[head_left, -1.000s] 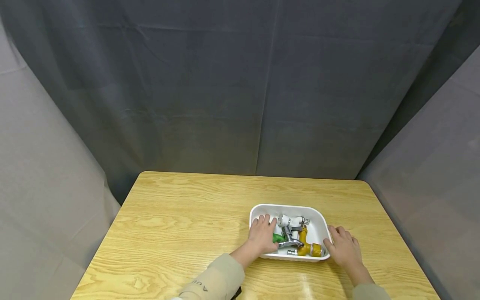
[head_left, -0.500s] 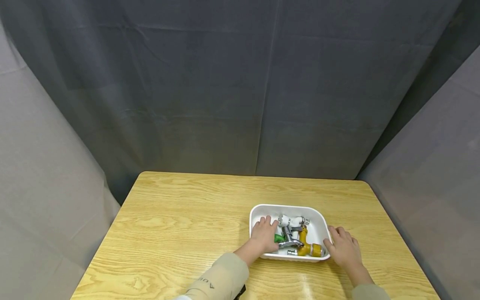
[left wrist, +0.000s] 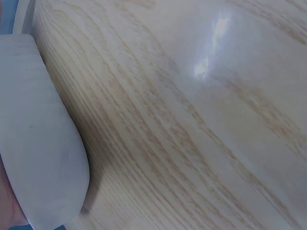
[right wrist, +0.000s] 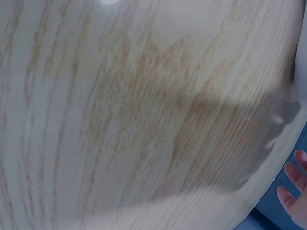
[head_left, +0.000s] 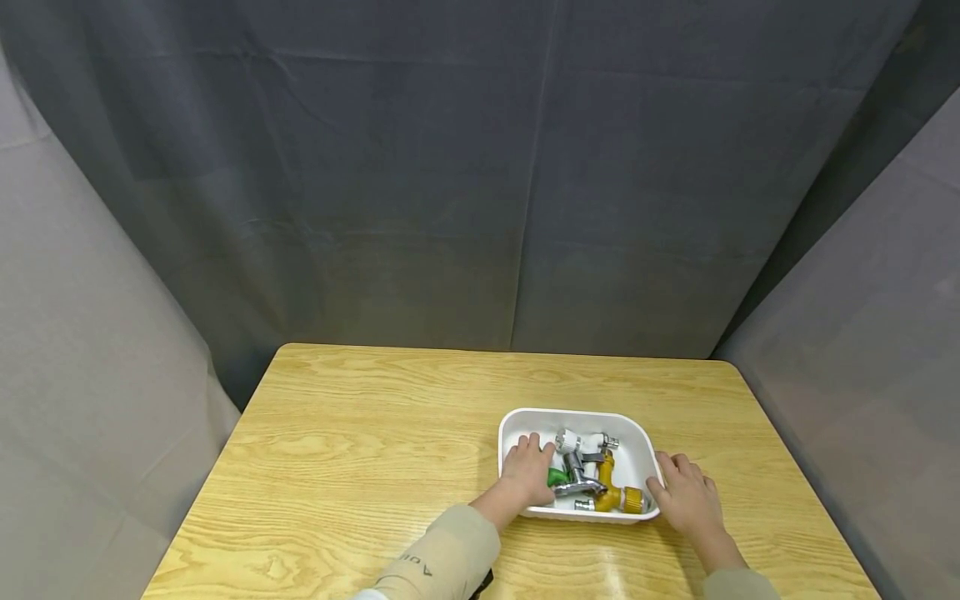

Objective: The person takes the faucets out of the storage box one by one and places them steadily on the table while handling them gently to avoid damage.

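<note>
A white plastic tray [head_left: 637, 454] holds several taps and fittings. Inside it, a chrome tap [head_left: 581, 483] lies beside a yellow tap [head_left: 609, 487], with a white fitting [head_left: 577, 442] behind them. My left hand [head_left: 525, 475] reaches over the tray's left wall, back upward, with the thumb and index finger on either side of a green part [head_left: 557, 477]. Whether the fingers grip it I cannot tell, as the palm side is hidden. My right hand [head_left: 686, 500] rests at the tray's right rim with relaxed, spread fingers and the thumb tip at the edge.
The tray stands on a wood-grain table [head_left: 360, 450], right of its middle. A dark grey curtain [head_left: 375, 208] hangs behind, and pale cloth screens [head_left: 90, 333] flank both sides. The left wrist view shows the tray's outer wall [left wrist: 43, 134] close up.
My left hand and forearm have shifted slightly to the right over the tray's left side. The right hand and the tray have stayed in place.
</note>
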`<state>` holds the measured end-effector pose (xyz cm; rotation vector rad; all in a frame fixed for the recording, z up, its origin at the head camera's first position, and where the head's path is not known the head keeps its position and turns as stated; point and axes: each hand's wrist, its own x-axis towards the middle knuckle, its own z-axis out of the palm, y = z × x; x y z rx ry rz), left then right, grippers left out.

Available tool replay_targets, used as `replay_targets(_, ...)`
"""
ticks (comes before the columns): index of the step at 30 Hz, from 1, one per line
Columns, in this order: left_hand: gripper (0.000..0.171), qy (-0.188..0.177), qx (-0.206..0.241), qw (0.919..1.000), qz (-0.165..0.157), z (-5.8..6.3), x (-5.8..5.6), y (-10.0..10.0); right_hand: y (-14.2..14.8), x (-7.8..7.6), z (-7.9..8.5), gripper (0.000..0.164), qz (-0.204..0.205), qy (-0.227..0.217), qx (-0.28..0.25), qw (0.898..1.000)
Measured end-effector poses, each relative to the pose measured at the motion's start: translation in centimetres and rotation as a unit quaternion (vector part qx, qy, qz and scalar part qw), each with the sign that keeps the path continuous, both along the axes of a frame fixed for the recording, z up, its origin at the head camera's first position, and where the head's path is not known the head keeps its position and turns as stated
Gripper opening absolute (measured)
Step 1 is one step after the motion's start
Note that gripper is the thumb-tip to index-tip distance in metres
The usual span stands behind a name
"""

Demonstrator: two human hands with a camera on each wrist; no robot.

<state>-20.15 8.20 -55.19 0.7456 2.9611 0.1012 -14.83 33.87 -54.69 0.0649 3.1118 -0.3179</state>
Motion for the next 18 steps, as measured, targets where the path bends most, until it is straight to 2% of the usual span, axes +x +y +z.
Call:
replay_targets(9, 0.071, 0.005, 0.010, 0.9999, 0.000, -0.25, -0.07, 0.00, -0.05, 0.01, 0.02, 0.047, -0.001, -0.004, -0.001, 1.000)
replay_targets(18, 0.068, 0.054, -0.011, 0.9985, -0.005, -0.16, -0.08, 0.01, -0.10, 0.06, 0.09, 0.046, 0.003, 0.005, 0.000, 1.000)
